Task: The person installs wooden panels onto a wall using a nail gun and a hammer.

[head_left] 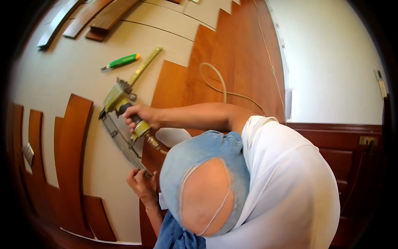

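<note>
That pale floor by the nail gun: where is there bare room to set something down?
The widest bare patch of pale underlay lies between the green-handled knife, the loose planks and the nail gun. A narrower strip runs below the gun, beside the left hand. Around the right hand, air hose and knee it is crowded.

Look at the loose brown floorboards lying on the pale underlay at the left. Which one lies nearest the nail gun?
The tallest loose board, directly left of the nail gun. Its top end reaches higher than the shorter boards beside it, which lie nearer the picture's left rim.

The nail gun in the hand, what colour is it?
Yellow-green metal nail gun, gripped by the right hand; head view shows it best.
</note>
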`<state>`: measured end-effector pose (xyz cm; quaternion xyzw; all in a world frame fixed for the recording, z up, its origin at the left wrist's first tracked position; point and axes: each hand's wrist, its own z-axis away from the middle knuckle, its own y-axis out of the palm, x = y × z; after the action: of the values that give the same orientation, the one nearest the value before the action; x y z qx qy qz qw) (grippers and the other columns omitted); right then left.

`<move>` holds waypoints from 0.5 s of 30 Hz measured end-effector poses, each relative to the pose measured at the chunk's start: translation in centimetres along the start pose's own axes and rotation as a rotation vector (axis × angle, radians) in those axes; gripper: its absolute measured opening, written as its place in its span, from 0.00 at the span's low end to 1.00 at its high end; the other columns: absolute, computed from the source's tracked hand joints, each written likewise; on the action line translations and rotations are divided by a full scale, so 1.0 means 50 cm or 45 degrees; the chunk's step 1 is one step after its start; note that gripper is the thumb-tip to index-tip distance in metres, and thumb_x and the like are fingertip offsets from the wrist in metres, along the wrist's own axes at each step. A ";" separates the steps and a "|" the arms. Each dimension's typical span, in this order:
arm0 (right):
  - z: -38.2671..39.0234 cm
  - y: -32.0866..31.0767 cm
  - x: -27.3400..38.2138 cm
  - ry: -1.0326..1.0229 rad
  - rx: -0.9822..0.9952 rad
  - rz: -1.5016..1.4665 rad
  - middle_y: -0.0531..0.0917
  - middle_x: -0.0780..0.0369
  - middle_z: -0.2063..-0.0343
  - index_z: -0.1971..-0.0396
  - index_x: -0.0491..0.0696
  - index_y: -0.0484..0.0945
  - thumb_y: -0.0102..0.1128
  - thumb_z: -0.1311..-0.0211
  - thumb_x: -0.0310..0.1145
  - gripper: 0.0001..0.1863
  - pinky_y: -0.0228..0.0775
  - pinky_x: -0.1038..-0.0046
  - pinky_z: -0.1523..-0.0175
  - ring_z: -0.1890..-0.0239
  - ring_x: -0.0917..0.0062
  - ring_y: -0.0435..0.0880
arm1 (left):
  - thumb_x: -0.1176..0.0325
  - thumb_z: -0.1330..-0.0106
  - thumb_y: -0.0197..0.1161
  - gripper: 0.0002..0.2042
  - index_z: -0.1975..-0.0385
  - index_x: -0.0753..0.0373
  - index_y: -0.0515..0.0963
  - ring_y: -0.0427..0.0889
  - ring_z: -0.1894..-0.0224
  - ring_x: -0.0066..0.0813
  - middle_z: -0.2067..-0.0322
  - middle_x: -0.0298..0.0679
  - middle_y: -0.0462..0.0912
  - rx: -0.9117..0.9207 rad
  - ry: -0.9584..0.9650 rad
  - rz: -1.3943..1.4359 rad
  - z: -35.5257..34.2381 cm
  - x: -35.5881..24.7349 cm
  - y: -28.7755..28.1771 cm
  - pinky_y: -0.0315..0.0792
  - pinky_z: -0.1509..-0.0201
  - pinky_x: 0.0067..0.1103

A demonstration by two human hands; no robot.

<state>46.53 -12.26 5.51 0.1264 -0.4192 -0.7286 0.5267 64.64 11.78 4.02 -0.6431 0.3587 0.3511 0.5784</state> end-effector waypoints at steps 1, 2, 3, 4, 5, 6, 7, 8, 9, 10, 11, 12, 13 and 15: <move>0.002 -0.007 -0.004 -0.002 -0.028 0.024 0.75 0.68 0.78 0.72 0.51 0.71 0.60 0.36 0.33 0.08 0.77 0.70 0.63 0.78 0.81 0.75 | 0.77 0.53 0.81 0.29 0.49 0.62 0.76 0.73 0.43 0.49 0.44 0.48 0.70 -0.013 -0.080 0.112 0.002 0.003 0.008 0.72 0.41 0.38; -0.006 -0.002 -0.012 0.010 -0.029 0.042 0.75 0.67 0.78 0.72 0.50 0.71 0.60 0.36 0.33 0.08 0.77 0.69 0.63 0.79 0.81 0.75 | 0.77 0.54 0.81 0.33 0.45 0.62 0.75 0.72 0.41 0.49 0.43 0.48 0.70 0.002 -0.119 0.130 -0.007 0.005 0.000 0.72 0.40 0.38; -0.012 -0.002 -0.016 0.001 0.011 0.083 0.76 0.67 0.78 0.71 0.50 0.71 0.60 0.37 0.33 0.07 0.78 0.69 0.64 0.79 0.80 0.76 | 0.77 0.55 0.82 0.37 0.41 0.61 0.74 0.72 0.39 0.49 0.41 0.49 0.70 0.007 -0.142 0.159 -0.023 0.006 0.001 0.72 0.38 0.38; -0.018 -0.003 -0.019 -0.006 0.048 0.128 0.76 0.67 0.78 0.71 0.49 0.72 0.61 0.37 0.32 0.07 0.78 0.68 0.65 0.79 0.80 0.77 | 0.78 0.55 0.82 0.40 0.37 0.61 0.72 0.72 0.37 0.50 0.40 0.49 0.70 0.020 -0.206 0.160 -0.032 -0.003 -0.001 0.71 0.37 0.38; -0.027 -0.004 -0.027 0.011 0.081 0.140 0.76 0.66 0.80 0.72 0.48 0.72 0.61 0.38 0.31 0.07 0.79 0.67 0.66 0.80 0.80 0.78 | 0.78 0.56 0.82 0.44 0.34 0.60 0.70 0.72 0.36 0.50 0.39 0.49 0.70 0.024 -0.270 0.135 -0.045 -0.005 0.000 0.71 0.35 0.39; -0.028 -0.001 -0.036 0.043 0.133 0.130 0.76 0.66 0.80 0.73 0.47 0.72 0.62 0.38 0.30 0.08 0.80 0.68 0.68 0.80 0.79 0.79 | 0.78 0.56 0.83 0.47 0.31 0.59 0.67 0.72 0.35 0.51 0.38 0.50 0.71 0.031 -0.318 0.126 -0.057 -0.007 -0.001 0.71 0.34 0.39; -0.028 0.004 -0.043 0.046 0.156 0.155 0.77 0.65 0.80 0.74 0.46 0.73 0.62 0.38 0.30 0.08 0.80 0.69 0.69 0.80 0.79 0.79 | 0.78 0.56 0.83 0.50 0.28 0.59 0.65 0.72 0.35 0.51 0.38 0.50 0.72 0.031 -0.364 0.088 -0.064 -0.008 -0.004 0.70 0.33 0.39; -0.022 0.012 -0.054 0.044 0.167 0.191 0.77 0.64 0.80 0.74 0.46 0.74 0.63 0.38 0.30 0.08 0.80 0.69 0.70 0.81 0.79 0.80 | 0.79 0.57 0.83 0.52 0.26 0.58 0.62 0.72 0.34 0.51 0.38 0.50 0.72 0.031 -0.405 0.064 -0.062 -0.005 -0.008 0.70 0.32 0.40; -0.010 0.030 -0.071 0.070 0.189 0.246 0.78 0.63 0.80 0.74 0.45 0.74 0.63 0.38 0.29 0.08 0.80 0.70 0.70 0.81 0.79 0.80 | 0.78 0.54 0.82 0.50 0.26 0.59 0.63 0.74 0.35 0.50 0.38 0.51 0.73 -0.008 -0.439 0.089 -0.038 0.002 -0.010 0.72 0.34 0.38; 0.004 0.046 -0.086 0.097 0.210 0.301 0.78 0.63 0.80 0.74 0.44 0.75 0.63 0.38 0.29 0.08 0.80 0.71 0.71 0.81 0.79 0.80 | 0.77 0.52 0.81 0.48 0.26 0.61 0.63 0.75 0.35 0.49 0.38 0.52 0.73 -0.047 -0.473 0.115 -0.005 0.019 -0.001 0.75 0.36 0.37; 0.004 0.052 -0.091 0.079 0.246 0.369 0.77 0.62 0.80 0.73 0.43 0.75 0.63 0.37 0.29 0.08 0.79 0.71 0.71 0.81 0.78 0.79 | 0.76 0.49 0.81 0.47 0.27 0.62 0.63 0.76 0.36 0.48 0.38 0.52 0.74 -0.085 -0.506 0.147 0.017 0.043 0.016 0.77 0.38 0.35; 0.009 0.054 -0.088 0.088 0.263 0.403 0.77 0.62 0.80 0.73 0.43 0.75 0.63 0.37 0.29 0.08 0.79 0.71 0.71 0.81 0.79 0.79 | 0.73 0.45 0.79 0.44 0.27 0.64 0.63 0.77 0.37 0.46 0.38 0.53 0.74 -0.115 -0.438 0.190 -0.009 -0.020 0.008 0.80 0.41 0.33; 0.012 0.059 -0.083 0.095 0.289 0.433 0.77 0.63 0.80 0.73 0.43 0.75 0.62 0.37 0.29 0.08 0.79 0.71 0.71 0.81 0.79 0.78 | 0.70 0.42 0.78 0.41 0.28 0.66 0.64 0.78 0.37 0.44 0.39 0.53 0.74 -0.144 -0.362 0.229 -0.036 -0.083 -0.002 0.83 0.44 0.30; 0.016 0.069 -0.072 0.101 0.348 0.491 0.77 0.63 0.81 0.73 0.43 0.75 0.62 0.37 0.29 0.08 0.78 0.71 0.71 0.81 0.79 0.77 | 0.69 0.41 0.77 0.40 0.28 0.65 0.64 0.77 0.37 0.44 0.38 0.53 0.74 -0.141 -0.417 0.269 -0.022 -0.073 -0.009 0.82 0.41 0.32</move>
<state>49.79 -9.06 7.66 0.1426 -0.5094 -0.5456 0.6500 63.26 10.91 7.52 -0.5668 0.3055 0.5290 0.5527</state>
